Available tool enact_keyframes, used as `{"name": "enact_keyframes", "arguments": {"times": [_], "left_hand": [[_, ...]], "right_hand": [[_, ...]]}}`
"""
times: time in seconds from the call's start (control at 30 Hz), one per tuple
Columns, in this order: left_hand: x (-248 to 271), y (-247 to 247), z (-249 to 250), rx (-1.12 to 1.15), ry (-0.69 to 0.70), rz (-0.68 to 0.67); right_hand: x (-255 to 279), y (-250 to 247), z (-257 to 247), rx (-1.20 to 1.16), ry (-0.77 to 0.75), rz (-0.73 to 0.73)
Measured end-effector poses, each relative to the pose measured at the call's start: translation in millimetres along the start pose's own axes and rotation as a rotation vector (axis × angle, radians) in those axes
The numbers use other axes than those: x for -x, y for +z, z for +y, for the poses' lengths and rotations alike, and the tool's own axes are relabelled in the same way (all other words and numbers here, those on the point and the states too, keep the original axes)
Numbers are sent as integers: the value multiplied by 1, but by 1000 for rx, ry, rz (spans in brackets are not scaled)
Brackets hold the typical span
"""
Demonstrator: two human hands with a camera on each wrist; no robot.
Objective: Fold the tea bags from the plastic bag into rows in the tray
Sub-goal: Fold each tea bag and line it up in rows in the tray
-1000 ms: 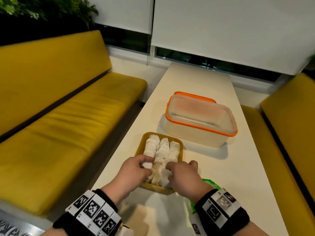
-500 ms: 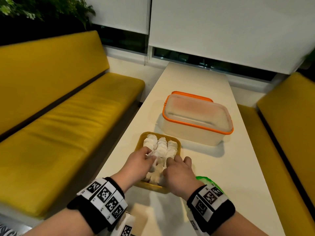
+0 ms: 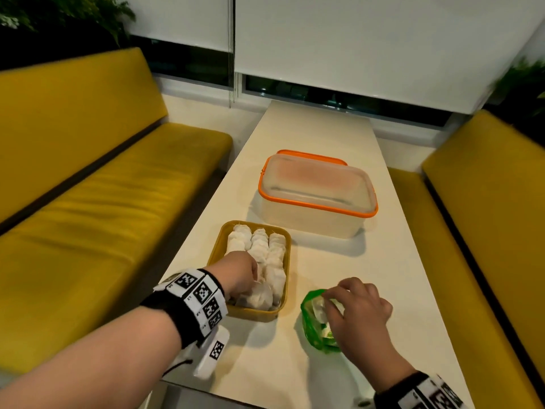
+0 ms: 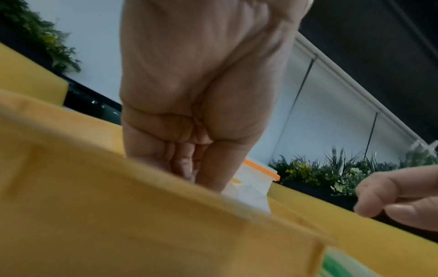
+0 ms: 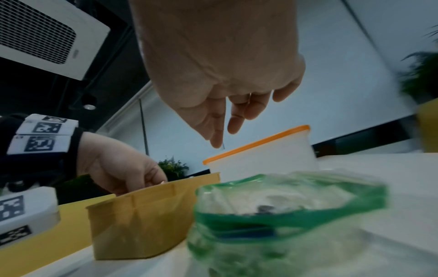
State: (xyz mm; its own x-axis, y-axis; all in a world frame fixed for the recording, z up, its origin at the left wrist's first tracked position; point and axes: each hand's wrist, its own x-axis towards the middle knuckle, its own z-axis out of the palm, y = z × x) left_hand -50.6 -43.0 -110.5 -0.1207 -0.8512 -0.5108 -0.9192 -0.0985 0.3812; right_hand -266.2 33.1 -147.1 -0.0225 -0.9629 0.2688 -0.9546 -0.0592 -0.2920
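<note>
A yellow tray (image 3: 253,315) holds white tea bags (image 3: 259,249) folded in three rows. My left hand (image 3: 247,278) reaches into the tray's near left corner and its fingers (image 4: 182,165) point straight down onto the nearest tea bags; the tips are hidden behind the tray wall (image 4: 118,206). A green-rimmed plastic bag (image 3: 309,326) with more tea bags lies right of the tray. My right hand (image 3: 333,299) hovers just above the bag's mouth (image 5: 284,215), with loosely bent fingers (image 5: 237,121) that hold nothing.
A clear container with an orange rim (image 3: 315,202) stands behind the tray on the long white table (image 3: 383,276). Yellow benches (image 3: 103,216) run along both sides. The table's near edge is close under my wrists.
My right hand has left the tray and moved right, over the plastic bag. The left hand stays in the tray's near end on the tea bags.
</note>
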Motion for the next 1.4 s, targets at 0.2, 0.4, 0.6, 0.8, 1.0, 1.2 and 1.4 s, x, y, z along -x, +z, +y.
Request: {"name": "enact_keyframes", "arguments": {"times": [0.2, 0.4, 0.6, 0.8, 1.0, 1.2, 1.4], "left_hand": [[0, 7, 15, -316, 11, 28], [3, 5, 22, -266, 92, 190], [13, 47, 81, 4, 429, 179], [-5, 86, 93, -136, 370, 19], [-16, 84, 104, 552, 306, 20], [-13, 89, 108, 840, 317, -67], [-14, 89, 103, 339, 411, 71]], "right_hand": [[10, -12, 44, 32, 220, -198], [15, 2, 61, -165, 258, -265], [9, 14, 59, -426, 410, -410], [12, 13, 91, -742, 747, -348], [10, 4, 100, -1013, 916, -246], [3, 5, 103, -1276, 1006, -150], [-1, 7, 93, -1028, 851, -242]]}}
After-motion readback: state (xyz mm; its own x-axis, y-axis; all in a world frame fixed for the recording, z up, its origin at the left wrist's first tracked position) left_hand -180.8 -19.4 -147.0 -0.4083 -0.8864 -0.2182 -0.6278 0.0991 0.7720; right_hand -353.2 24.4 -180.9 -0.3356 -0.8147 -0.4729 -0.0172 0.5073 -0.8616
